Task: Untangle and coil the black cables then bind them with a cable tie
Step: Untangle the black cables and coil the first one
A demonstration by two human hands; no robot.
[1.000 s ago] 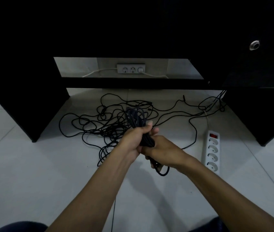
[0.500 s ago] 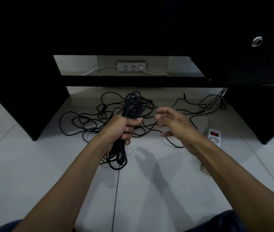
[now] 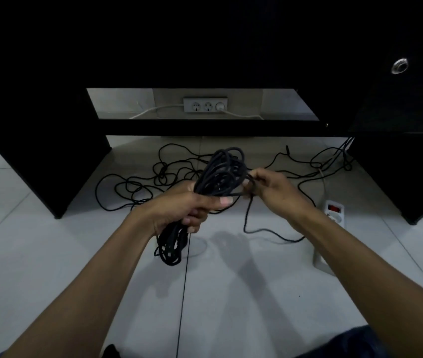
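Note:
My left hand (image 3: 187, 208) grips a thick coil of black cable (image 3: 220, 174) around its middle, loops sticking out above the fist and hanging below it. My right hand (image 3: 272, 187) pinches a single strand of the same black cable right beside the coil's upper loops. From that pinch the loose strand (image 3: 246, 218) drops to the floor and curves right. Behind the hands a tangle of black cable (image 3: 153, 182) lies spread on the white tiles. No cable tie is visible.
A white power strip (image 3: 333, 210) with a red switch lies on the floor at the right, partly behind my right forearm. A black desk (image 3: 37, 156) frames the scene, with a wall socket (image 3: 206, 105) behind it. My knees show at the bottom edge.
My right hand, open and apart from the coil half a second ago, has come back to the coil and now pinches a strand. My left hand keeps its grip on the coil.

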